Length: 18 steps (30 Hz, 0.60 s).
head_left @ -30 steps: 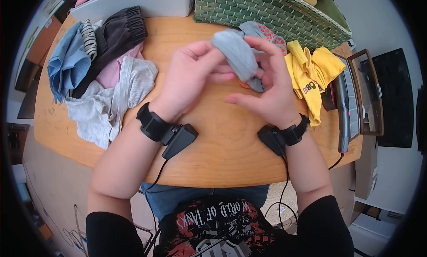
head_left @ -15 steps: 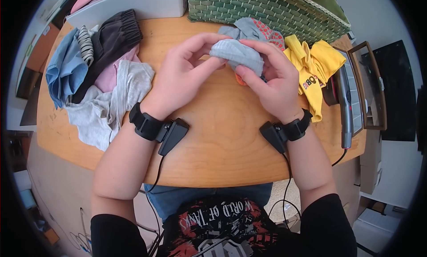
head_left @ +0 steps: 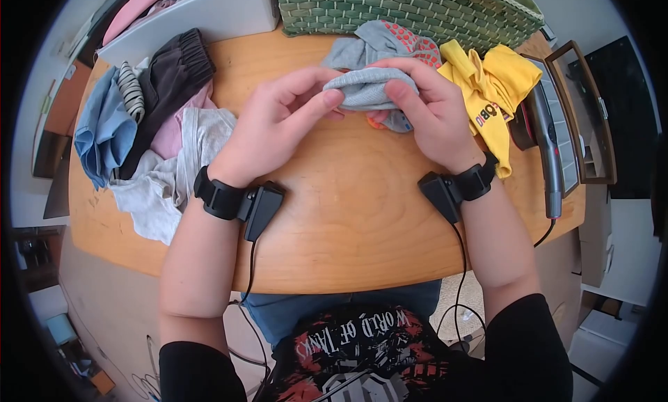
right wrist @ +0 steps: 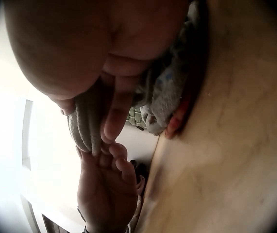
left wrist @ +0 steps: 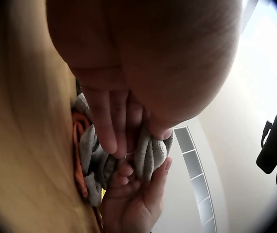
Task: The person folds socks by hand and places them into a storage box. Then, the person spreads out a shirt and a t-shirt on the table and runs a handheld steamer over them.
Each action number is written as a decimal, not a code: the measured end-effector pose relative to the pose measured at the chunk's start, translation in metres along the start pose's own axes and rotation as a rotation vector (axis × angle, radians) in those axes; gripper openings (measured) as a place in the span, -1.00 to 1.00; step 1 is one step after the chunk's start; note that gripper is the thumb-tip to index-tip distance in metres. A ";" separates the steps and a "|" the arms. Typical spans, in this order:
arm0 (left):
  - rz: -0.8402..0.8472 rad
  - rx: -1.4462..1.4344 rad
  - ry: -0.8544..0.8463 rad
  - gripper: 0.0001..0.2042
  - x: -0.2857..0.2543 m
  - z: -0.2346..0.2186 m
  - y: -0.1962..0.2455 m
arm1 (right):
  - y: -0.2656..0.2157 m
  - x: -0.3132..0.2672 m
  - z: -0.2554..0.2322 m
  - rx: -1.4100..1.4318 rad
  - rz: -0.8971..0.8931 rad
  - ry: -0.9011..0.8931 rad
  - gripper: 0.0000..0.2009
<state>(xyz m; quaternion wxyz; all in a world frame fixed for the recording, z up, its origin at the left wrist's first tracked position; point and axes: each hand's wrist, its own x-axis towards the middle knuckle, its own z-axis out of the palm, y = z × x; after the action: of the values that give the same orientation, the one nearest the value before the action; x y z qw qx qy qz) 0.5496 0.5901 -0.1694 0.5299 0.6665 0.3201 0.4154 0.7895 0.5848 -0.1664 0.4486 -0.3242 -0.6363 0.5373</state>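
In the head view a light grey, ribbed, bunched sock (head_left: 369,87) is held between both hands above the table. My left hand (head_left: 275,127) pinches its left end, thumb on the near side and fingers behind. At the right end my right hand (head_left: 442,120) grips it with thumb and fingers. Folds of the sock (left wrist: 150,158) show between the two hands in the left wrist view. Behind it lie more grey socks (head_left: 376,43) with red dots and an orange part. Some fingers are hidden behind the fabric.
Left on the wooden table (head_left: 334,228) lies a clothes pile with a light grey garment (head_left: 156,203), dark trousers (head_left: 170,75) and blue cloth (head_left: 104,123). A yellow garment (head_left: 497,89) and a hair styler (head_left: 546,151) lie right. A green woven basket (head_left: 410,12) and white box (head_left: 195,16) stand behind.
The sock has turned and been bunched flatter, with its folded opening now facing me. My right hand, earlier with the thumb spread away, has closed its thumb onto the sock.
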 end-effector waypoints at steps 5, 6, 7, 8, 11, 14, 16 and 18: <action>-0.005 -0.078 -0.011 -0.75 0.000 0.002 0.001 | 0.002 0.002 0.013 0.028 -0.072 0.050 -0.69; -0.004 -0.076 -0.014 -0.75 0.000 0.003 0.002 | 0.002 0.003 0.014 -0.019 -0.164 0.050 -0.68; -0.001 -0.048 -0.011 -0.75 -0.001 0.005 0.003 | 0.001 0.002 0.013 -0.018 -0.165 0.052 -0.68; 0.004 -0.021 -0.009 -0.76 -0.001 0.006 0.003 | 0.000 0.001 0.009 -0.095 -0.123 0.046 -0.65; -0.060 -0.131 0.076 -0.78 0.000 0.005 0.001 | 0.000 0.002 0.007 -0.110 -0.040 0.059 -0.62; -0.076 -0.076 0.082 -0.80 0.000 0.004 0.002 | 0.004 0.002 0.007 -0.035 0.005 0.091 -0.64; -0.066 -0.078 0.083 -0.81 -0.001 0.003 0.000 | 0.004 0.003 0.008 -0.020 0.012 0.104 -0.66; -0.056 -0.081 0.083 -0.82 -0.002 0.003 0.000 | 0.003 0.003 0.009 0.017 0.017 0.109 -0.67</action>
<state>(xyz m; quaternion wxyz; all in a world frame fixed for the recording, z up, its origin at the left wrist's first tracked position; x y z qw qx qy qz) 0.5513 0.5874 -0.1696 0.5541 0.6173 0.3433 0.4404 0.7797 0.5843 -0.1690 0.4807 -0.3546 -0.6037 0.5280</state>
